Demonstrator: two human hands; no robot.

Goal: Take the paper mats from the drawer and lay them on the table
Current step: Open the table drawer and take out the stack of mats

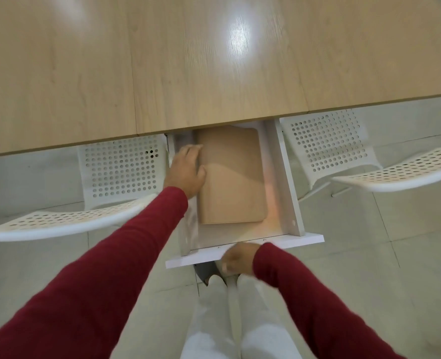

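The white drawer [279, 177] under the wooden tabletop [162, 60] is pulled out. A stack of brown paper mats [233, 182] lies flat inside it. The left hand [187, 171] is in the drawer, touching the left edge of the mats, fingers bent around that edge. The right hand [237, 259] is on the drawer's front panel [291, 240], fingers curled over it. A white chair with holes [121, 167] stands on each side of the drawer.
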